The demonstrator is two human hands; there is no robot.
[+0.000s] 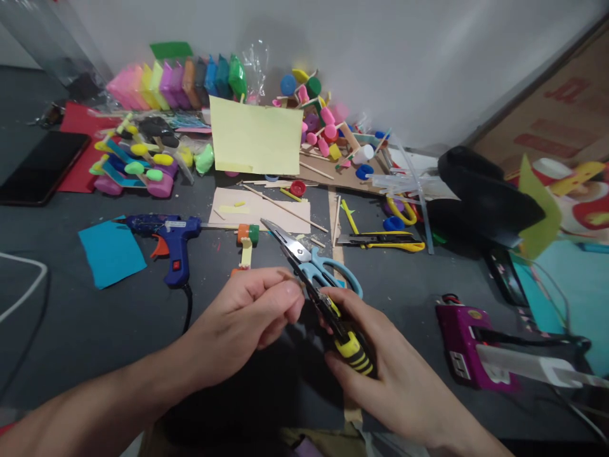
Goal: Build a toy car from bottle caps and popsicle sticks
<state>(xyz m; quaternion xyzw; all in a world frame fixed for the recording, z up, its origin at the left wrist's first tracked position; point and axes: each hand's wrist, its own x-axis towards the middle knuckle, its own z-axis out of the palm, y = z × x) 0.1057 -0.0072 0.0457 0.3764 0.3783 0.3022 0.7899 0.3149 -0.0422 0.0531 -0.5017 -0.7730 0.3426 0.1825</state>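
Note:
My right hand [375, 355] is wrapped round a black and yellow utility knife [353, 352], its dark front end slanting up and to the left. Close by on the left, my left hand [261, 311] is closed in a pinch beside the knife's front end; whatever the fingertips hold is too small or hidden to name. Just beyond the hands lie light-blue-handled scissors [323, 266], partly covered by the knife. A small piece with orange and green ends [247, 235] rests past my left hand, on the dark table [133, 330].
A blue glue gun [176, 244] lies at left by a blue paper [111, 252]. Another yellow cutter [385, 241] lies right of the scissors. Behind are yellow paper [257, 139], a clay-and-stick model [136, 162] and clay packs [176, 82]. A purple device [469, 346] sits at right.

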